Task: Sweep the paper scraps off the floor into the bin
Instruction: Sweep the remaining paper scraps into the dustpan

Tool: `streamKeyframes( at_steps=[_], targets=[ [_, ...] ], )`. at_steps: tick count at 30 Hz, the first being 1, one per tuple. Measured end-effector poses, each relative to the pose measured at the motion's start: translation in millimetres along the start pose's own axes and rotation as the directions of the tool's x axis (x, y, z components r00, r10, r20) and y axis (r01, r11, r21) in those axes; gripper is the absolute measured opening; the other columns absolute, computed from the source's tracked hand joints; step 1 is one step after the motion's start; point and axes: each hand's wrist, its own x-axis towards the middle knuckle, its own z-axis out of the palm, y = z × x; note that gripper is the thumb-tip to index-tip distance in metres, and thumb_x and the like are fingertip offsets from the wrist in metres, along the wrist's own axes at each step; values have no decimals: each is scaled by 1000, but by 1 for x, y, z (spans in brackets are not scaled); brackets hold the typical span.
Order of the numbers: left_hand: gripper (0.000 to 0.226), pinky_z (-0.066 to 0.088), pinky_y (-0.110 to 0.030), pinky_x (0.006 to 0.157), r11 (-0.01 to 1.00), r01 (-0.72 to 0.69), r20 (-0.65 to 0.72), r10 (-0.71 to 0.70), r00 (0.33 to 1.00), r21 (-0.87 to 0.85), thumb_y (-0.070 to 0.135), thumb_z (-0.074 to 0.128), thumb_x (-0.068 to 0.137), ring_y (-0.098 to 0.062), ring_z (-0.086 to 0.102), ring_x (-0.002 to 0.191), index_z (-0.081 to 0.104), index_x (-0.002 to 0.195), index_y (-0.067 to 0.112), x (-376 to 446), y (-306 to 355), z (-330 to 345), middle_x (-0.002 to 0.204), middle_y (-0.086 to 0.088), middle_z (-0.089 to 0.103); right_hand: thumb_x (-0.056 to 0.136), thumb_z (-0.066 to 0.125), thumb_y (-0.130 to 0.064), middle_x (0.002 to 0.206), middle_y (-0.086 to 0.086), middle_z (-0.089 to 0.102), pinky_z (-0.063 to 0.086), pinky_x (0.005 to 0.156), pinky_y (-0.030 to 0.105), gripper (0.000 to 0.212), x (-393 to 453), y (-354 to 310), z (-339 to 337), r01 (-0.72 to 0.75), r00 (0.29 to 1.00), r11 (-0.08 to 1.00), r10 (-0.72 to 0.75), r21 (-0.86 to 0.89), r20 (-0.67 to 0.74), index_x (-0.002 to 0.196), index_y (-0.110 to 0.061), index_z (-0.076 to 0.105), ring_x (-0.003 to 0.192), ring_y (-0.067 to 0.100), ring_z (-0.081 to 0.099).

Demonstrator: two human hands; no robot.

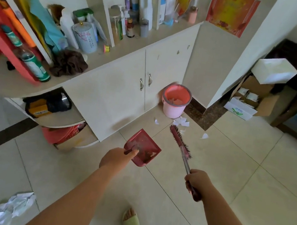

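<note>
Head view, one entry per item. Left hand [117,158]: closed on the handle of a red dustpan [143,147], centre frame, held off the floor, probably ready to be set down. Right hand [198,182]: gripping the handle of a red brush [180,142], bristle head pointing up-frame toward the paper scraps [181,122], likely to drag them back to the pan. Scraps: small white pieces on the tiled floor [229,179], right of centre, just below the pink bin [176,101]; outliers at either side. Bin: against the cupboard [119,97] corner, already holding some paper. Crumpled paper [11,207]: lower left, well apart. Sandalled foot [132,223]: bottom centre.
</note>
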Motion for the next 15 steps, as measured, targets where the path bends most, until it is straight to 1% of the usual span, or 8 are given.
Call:
streamKeyframes(
  at_steps=[5,10,13,15],
  targets=[
    [59,30,-26,49,999,-43,75,43,996,4,70,38,89,-14,39,43,40,55,22,83,12,-22,49,5,37,82,42,16,52,13,47,35,40,26,19,56,-49,7,-30,998,999,31,29,-55,70,2,49,43,21,43],
    [62,30,-26,48,997,-71,71,70,995,17,71,35,90,-15,38,43,38,55,20,147,35,-30,49,5,37,82,43,16,51,12,45,35,39,23,24,110,-78,1,-50,993,997,55,60,-101,65,-1,49,41,20,41],
    [64,28,-26,47,996,-90,57,88,994,28,72,35,90,-14,34,41,35,55,18,183,51,-35,48,5,33,83,45,12,52,13,48,38,42,25,16,147,-106,-9,-62,993,998,62,11,-97,74,1,53,42,21,45],
    [65,27,-26,46,992,-110,56,107,993,54,73,35,88,-14,35,42,37,56,17,203,57,-35,48,5,35,86,49,4,56,12,52,39,42,23,12,168,-125,-18,-76,994,996,72,-51,-82,77,-4,53,43,22,48]
  ],
)
